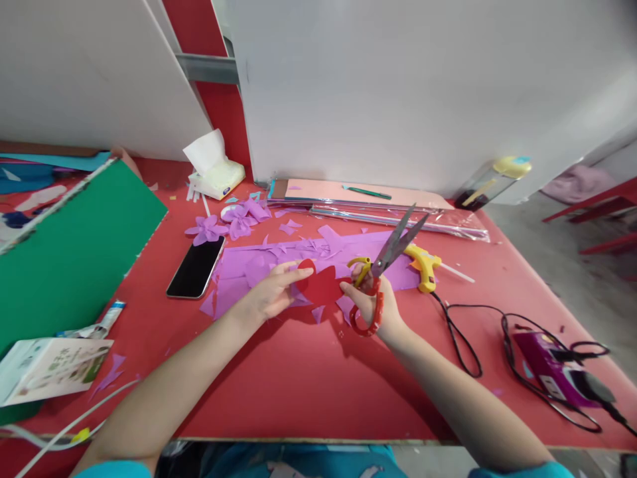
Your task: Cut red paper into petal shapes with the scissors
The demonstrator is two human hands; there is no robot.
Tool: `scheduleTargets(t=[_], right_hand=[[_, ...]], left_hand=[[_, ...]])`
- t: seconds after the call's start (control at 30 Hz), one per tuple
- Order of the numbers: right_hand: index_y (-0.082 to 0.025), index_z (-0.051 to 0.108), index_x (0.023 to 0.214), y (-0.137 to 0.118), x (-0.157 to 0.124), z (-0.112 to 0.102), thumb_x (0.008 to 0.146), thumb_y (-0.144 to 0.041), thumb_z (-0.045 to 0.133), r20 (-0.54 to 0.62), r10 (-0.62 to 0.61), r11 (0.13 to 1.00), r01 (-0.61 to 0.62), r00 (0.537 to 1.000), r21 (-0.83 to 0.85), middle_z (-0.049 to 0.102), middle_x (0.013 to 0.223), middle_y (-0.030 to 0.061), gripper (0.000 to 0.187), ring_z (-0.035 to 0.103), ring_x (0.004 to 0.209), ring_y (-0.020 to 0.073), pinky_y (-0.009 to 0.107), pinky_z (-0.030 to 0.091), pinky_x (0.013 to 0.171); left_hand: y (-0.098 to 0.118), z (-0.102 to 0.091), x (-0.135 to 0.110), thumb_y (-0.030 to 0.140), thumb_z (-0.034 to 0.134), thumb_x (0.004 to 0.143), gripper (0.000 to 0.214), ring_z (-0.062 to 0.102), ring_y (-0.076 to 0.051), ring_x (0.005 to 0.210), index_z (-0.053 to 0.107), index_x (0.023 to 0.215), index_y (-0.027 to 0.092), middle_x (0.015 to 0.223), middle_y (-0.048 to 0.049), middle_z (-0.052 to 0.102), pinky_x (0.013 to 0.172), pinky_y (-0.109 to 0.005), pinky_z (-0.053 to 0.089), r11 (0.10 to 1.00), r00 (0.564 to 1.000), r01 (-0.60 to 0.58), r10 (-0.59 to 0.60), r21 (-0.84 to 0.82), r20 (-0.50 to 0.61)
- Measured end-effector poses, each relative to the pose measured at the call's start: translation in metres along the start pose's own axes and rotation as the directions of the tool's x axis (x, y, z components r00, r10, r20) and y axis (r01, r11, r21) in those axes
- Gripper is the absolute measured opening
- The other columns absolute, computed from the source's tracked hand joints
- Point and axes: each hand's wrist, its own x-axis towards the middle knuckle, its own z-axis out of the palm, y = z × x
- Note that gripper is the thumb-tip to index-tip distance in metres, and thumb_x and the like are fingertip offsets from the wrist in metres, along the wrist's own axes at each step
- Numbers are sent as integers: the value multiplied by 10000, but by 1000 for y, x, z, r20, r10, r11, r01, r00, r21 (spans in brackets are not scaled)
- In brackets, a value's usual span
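Note:
My left hand (279, 289) is closed on a red cutout (322, 285), probably paper, pinching its left edge between thumb and fingers. In my right hand (375, 302) are scissors (393, 249) with red and yellow handles. Their blades stand apart and point up and away to the right, clear of the cutout. My right thumb and fingertips meet the cutout's right edge. Below both hands lie purple sheets (233, 265) strewn with purple scraps (318, 313). Purple flowers (208, 230) rest behind the phone (196, 267), left of my left hand.
A yellow glue gun (424, 267) lies to the right, its black cord running to a purple power box (552, 368). Wrapped sheets (368, 192) and a green pen-like tool (369, 193) lie behind. Tissues (219, 176), a green board (74, 259) and a white box (54, 372) are leftward.

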Motion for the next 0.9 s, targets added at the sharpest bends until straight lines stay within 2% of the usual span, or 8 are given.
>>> scheduleTargets(t=[0.17,0.27,0.4,0.6,0.77,0.9], right_hand=[[-209,412,732,11,-11,2,651,-171,622,-11,45,999,-44,999,30,403,701,-52,228,407,573,100,246,368,552],[-211,418,749,15,-19,3,650,-179,618,-13,71,997,-71,997,9,402,674,-58,226,406,549,99,247,370,539],[-214,410,774,16,-26,5,683,-174,590,29,78,997,-77,997,-31,383,633,-68,206,389,520,97,238,363,511],[-217,416,778,14,-30,7,693,-192,609,53,92,991,-86,994,-101,423,662,-47,213,420,545,114,249,378,526],[-211,426,815,17,-33,7,713,-226,626,77,85,992,-77,993,-101,450,747,-18,224,448,599,126,270,402,575],[-208,433,821,19,-34,6,719,-211,627,89,83,992,-73,993,-107,451,749,-19,219,455,604,127,273,403,585]], left_hand=[[-11,-4,-8,120,737,636,391,673,-149,708,616,1004,178,797,-14,708,687,-265,530,1000,1000,-18,18,-12,-1],[-25,-8,-13,111,766,594,215,657,-126,633,641,769,129,688,-5,692,651,-229,529,998,999,-29,28,-48,-33],[-40,-12,-19,121,775,591,179,652,-128,618,635,701,108,657,-17,692,645,-232,534,999,995,-16,13,-33,-102],[-42,-12,-25,165,757,650,175,668,-140,680,631,763,120,723,-27,710,685,-250,535,1000,993,-5,6,8,-117],[-44,-14,-27,182,780,622,274,671,-162,691,627,838,109,746,-50,713,709,-293,535,998,994,41,-34,57,-104],[-48,-20,-24,213,768,645,264,665,-164,724,633,848,114,776,-46,712,764,-317,522,989,994,15,1,146,-111]])
